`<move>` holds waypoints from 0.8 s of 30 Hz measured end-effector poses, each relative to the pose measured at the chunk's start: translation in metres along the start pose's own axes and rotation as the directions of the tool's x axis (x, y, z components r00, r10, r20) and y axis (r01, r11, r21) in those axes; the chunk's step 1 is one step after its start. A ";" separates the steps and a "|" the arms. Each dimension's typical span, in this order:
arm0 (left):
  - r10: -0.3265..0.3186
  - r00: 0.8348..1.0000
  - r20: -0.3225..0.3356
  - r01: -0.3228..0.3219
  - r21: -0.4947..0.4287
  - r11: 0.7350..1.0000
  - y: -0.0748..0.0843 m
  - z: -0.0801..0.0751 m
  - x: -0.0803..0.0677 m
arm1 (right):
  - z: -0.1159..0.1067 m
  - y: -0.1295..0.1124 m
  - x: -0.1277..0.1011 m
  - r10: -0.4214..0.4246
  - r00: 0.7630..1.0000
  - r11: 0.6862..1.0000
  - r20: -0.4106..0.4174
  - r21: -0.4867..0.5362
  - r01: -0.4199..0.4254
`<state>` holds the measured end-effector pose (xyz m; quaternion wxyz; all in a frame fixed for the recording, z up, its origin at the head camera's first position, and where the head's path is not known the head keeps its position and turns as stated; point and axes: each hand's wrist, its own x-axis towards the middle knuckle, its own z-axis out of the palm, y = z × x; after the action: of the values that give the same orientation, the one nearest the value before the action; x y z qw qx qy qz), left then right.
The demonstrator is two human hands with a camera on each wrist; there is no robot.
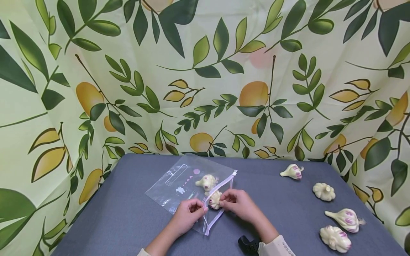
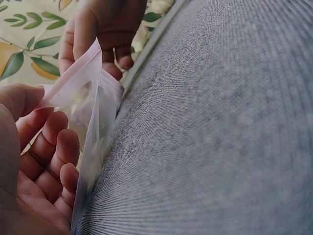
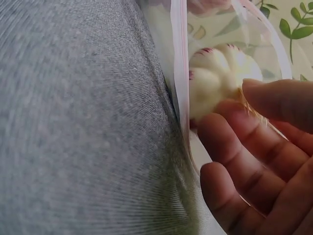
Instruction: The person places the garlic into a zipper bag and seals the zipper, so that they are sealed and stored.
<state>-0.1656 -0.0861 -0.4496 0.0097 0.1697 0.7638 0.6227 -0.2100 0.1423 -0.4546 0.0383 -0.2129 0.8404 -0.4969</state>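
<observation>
A clear zip bag (image 1: 174,176) with a pale pink zip edge and small printed pictures lies on the grey cloth, its mouth spread toward the right. One garlic bulb (image 1: 206,182) is inside it. My left hand (image 1: 189,213) pinches the near lip of the mouth between thumb and forefinger, the other fingers (image 2: 66,142) curled loosely beside the film. At the opening, my right hand (image 1: 238,205) holds a second garlic bulb (image 3: 220,78) by its root end, thumb against the dry roots. That bulb, white with purple streaks, sits within the mouth.
To the right, several more garlic bulbs lie spread out: one at the back (image 1: 293,171), one further right (image 1: 324,192) and two near the front (image 1: 335,239). A black object (image 1: 248,245) is by the right cuff. Behind hangs a leaf-patterned cloth (image 1: 205,89).
</observation>
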 end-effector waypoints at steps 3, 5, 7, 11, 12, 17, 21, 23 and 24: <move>-0.002 1.000 0.000 0.002 0.002 1.000 -0.001 0.000 0.000 | 0.000 0.000 0.000 -0.009 0.999 1.000 0.045 0.029 0.007; 0.002 1.000 -0.001 -0.002 0.004 1.000 -0.001 0.000 0.000 | -0.001 0.000 -0.001 -0.016 0.997 0.999 0.082 0.038 0.013; 0.005 1.000 -0.001 -0.005 0.004 1.000 -0.001 -0.001 0.000 | -0.001 0.000 -0.001 -0.018 0.993 0.999 0.120 0.034 0.014; 0.016 1.000 0.000 -0.016 0.008 1.000 0.002 -0.001 -0.001 | -0.001 0.001 0.000 -0.019 0.986 1.000 0.165 0.015 0.017; 0.016 1.000 0.000 -0.016 0.010 1.000 0.002 -0.001 -0.002 | -0.001 0.000 0.000 -0.020 0.986 1.000 0.168 0.015 0.017; 0.016 1.000 -0.001 -0.016 0.016 1.000 -0.002 0.000 0.000 | -0.007 -0.002 -0.001 -0.012 0.988 1.000 0.152 0.009 0.011; 0.006 1.000 -0.013 -0.006 0.029 1.000 -0.021 0.001 0.004 | -0.023 -0.001 -0.002 -0.001 0.997 1.000 0.080 0.008 0.001; 0.011 1.000 -0.015 -0.011 0.026 1.000 -0.030 0.001 0.006 | -0.033 0.001 -0.004 0.015 1.000 0.999 -0.009 -0.037 -0.015; 0.015 1.000 -0.015 -0.015 0.019 1.000 -0.033 0.001 0.007 | -0.039 0.002 -0.004 0.026 0.997 0.997 -0.068 -0.069 -0.031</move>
<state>-0.1798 -0.0891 -0.4800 -0.0023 0.1710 0.7683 0.6168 -0.2174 0.1771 -0.4375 0.0100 -0.1853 0.8610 -0.4736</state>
